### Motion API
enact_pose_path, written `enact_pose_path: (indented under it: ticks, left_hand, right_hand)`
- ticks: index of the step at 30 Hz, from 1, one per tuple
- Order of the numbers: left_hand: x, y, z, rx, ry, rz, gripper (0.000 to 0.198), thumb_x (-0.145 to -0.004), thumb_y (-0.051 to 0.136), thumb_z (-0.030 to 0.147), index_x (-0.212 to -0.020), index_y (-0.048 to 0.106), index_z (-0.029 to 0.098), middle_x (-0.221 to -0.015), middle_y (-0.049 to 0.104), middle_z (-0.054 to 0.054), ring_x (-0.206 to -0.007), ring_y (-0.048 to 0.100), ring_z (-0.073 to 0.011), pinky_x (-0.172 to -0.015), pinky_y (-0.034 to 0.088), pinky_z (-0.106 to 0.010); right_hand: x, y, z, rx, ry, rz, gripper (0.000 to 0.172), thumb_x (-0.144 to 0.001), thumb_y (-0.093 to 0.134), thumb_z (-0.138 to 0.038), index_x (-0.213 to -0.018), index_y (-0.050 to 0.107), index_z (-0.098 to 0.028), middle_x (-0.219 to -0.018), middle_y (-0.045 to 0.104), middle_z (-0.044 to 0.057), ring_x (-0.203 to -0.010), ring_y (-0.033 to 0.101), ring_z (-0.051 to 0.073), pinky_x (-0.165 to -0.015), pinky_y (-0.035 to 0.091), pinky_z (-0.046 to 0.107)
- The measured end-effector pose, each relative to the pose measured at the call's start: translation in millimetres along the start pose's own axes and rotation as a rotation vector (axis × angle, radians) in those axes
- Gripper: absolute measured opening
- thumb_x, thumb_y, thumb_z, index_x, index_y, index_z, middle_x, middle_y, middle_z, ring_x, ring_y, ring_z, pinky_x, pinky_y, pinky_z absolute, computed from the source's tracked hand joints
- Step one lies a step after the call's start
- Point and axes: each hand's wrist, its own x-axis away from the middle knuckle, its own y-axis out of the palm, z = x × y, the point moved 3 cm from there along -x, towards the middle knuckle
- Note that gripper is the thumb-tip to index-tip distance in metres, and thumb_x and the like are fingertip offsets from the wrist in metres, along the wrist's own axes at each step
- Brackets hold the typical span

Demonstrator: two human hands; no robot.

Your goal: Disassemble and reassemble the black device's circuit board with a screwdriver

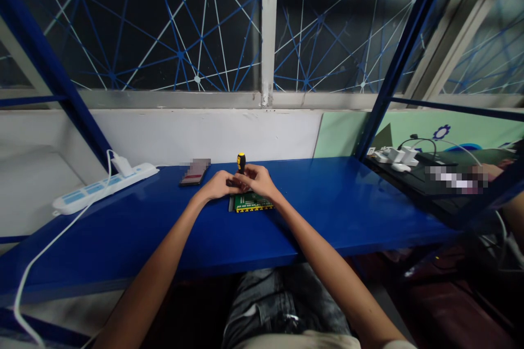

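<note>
A small green circuit board [250,204] with a yellow-marked front edge lies on the blue bench [164,223]. Both hands meet just above its far edge. My left hand [219,184] is closed in a pinch with its fingertips at the board. My right hand [257,180] is wrapped round a screwdriver [241,162] with a black and yellow handle, which stands upright over the board. The screwdriver's tip is hidden behind the fingers.
A white power strip [102,186] with a trailing cord lies at the back left. A dark phone [192,175] rests left of the hands. White chargers [395,155] and cables sit on a dark shelf at right, behind a blue frame post [393,76].
</note>
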Motion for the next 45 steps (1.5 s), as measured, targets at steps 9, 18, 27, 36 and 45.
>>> enact_pose_path:
  ticks: [9,18,27,36,45]
  left_hand:
    - [0,-2.9,0,-0.010,0.019,-0.023,0.028,-0.070,0.072,0.033,-0.089,0.078,0.012,-0.078,0.075,-0.008,-0.074,0.065,-0.0212,-0.073,0.046,-0.030]
    - [-2,-2.2,-9,-0.048,0.003,0.026,0.027,-0.070,0.072,0.031,-0.088,0.077,0.011,-0.075,0.073,-0.008,-0.071,0.063,-0.0201,-0.069,0.045,-0.029]
    - [-1,-1.5,-4,-0.005,0.044,-0.023,0.026,-0.072,0.071,0.030,-0.092,0.078,0.015,-0.080,0.075,-0.007,-0.077,0.065,-0.0211,-0.075,0.047,-0.029]
    - [-2,-1.6,-5,-0.062,0.009,0.046,0.028,-0.069,0.072,0.032,-0.087,0.078,0.011,-0.073,0.073,-0.007,-0.068,0.062,-0.0190,-0.066,0.044,-0.027]
    - [0,-1.4,1,-0.020,0.045,-0.016,0.027,-0.071,0.072,0.032,-0.091,0.078,0.017,-0.080,0.075,-0.007,-0.077,0.065,-0.0207,-0.073,0.046,-0.028]
  right_hand:
    - [1,0,-2,0.026,0.006,0.022,0.033,-0.080,0.061,-0.050,-0.072,0.057,-0.019,-0.062,0.059,0.001,-0.061,0.056,0.015,-0.054,0.043,0.028]
    - [1,0,-3,0.053,-0.003,0.027,0.033,-0.080,0.061,-0.050,-0.072,0.056,-0.018,-0.062,0.058,0.001,-0.060,0.054,0.015,-0.054,0.041,0.027]
    - [1,-1,-4,0.045,0.010,0.025,0.034,-0.081,0.059,-0.051,-0.071,0.056,-0.019,-0.061,0.058,0.001,-0.061,0.055,0.016,-0.055,0.043,0.028]
    - [1,-1,-5,0.068,-0.004,0.054,0.035,-0.080,0.060,-0.052,-0.069,0.056,-0.019,-0.060,0.057,0.001,-0.060,0.054,0.015,-0.054,0.042,0.027]
    - [1,-1,-4,0.027,0.019,0.049,0.040,-0.081,0.059,-0.056,-0.069,0.056,-0.018,-0.059,0.058,0.002,-0.060,0.055,0.015,-0.053,0.041,0.026]
